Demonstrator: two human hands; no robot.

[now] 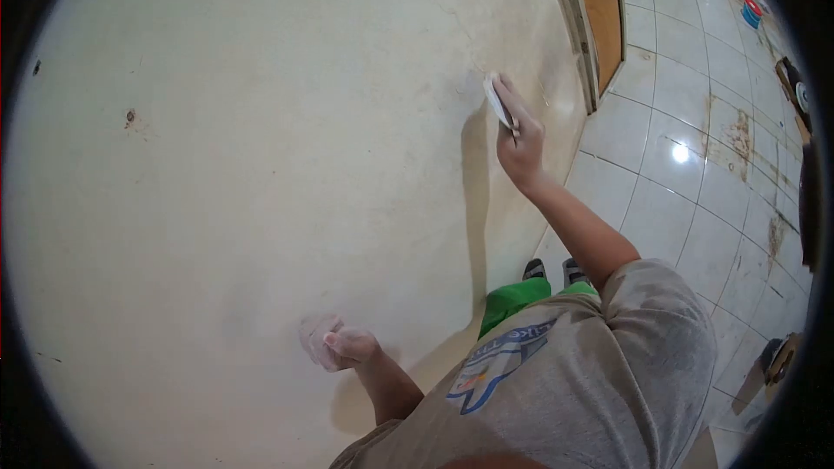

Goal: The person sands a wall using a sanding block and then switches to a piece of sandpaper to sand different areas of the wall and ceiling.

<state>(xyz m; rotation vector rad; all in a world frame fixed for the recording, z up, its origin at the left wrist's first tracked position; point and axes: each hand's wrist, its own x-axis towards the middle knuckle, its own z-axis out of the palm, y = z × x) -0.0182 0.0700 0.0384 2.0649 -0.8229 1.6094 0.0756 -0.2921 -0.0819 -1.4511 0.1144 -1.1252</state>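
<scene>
My right hand (521,135) is closed around a thin flat scraper (499,102), its pale blade edge up close to the cream wall (261,191). Whether the blade touches the wall is hard to tell. A small greyish patch shows on the wall beside the tool's tip. Lower and to the left, my left hand (352,345) is closed on a soft whitish lump of putty (320,343), in front of the wall. Both hands look dusted with white.
A wooden door panel (601,13) in a frame stands at the upper right. Beyond it lies a stained tiled floor (678,113) with a red and blue can (751,12). Dark objects line the far right edge. My feet (556,271) are near the wall's base.
</scene>
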